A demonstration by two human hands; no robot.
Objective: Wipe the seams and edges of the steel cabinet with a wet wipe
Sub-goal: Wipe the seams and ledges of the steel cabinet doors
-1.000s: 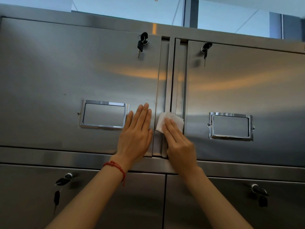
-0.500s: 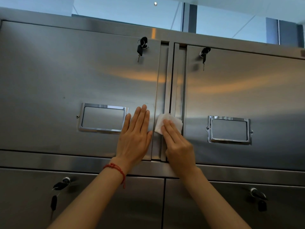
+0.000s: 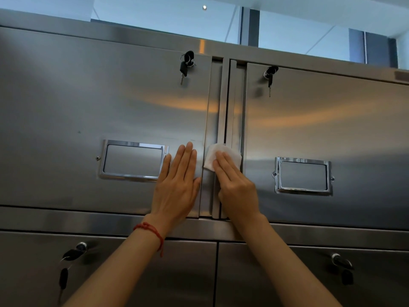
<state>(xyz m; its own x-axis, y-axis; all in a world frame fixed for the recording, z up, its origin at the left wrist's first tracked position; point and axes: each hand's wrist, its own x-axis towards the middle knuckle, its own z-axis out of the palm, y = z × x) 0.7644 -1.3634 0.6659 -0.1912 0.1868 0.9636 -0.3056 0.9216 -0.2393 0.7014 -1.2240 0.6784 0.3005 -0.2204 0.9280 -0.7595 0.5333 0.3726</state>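
While the left hand [image 3: 177, 187] lies flat, the right hand's [image 3: 236, 187] straight fingers press the wet wipe [image 3: 223, 152] on the upright seam [image 3: 225, 107].

A red string bracelet [image 3: 152, 232] circles the left wrist; above the steel top edge, glass panes [image 3: 294, 34] show pale blue, split by a dark upright post [image 3: 249, 27]; a small round ceiling light [image 3: 204, 7] glows near the top. At far right stands a dark panel [image 3: 371, 47], beside a white ceiling [image 3: 332, 9].
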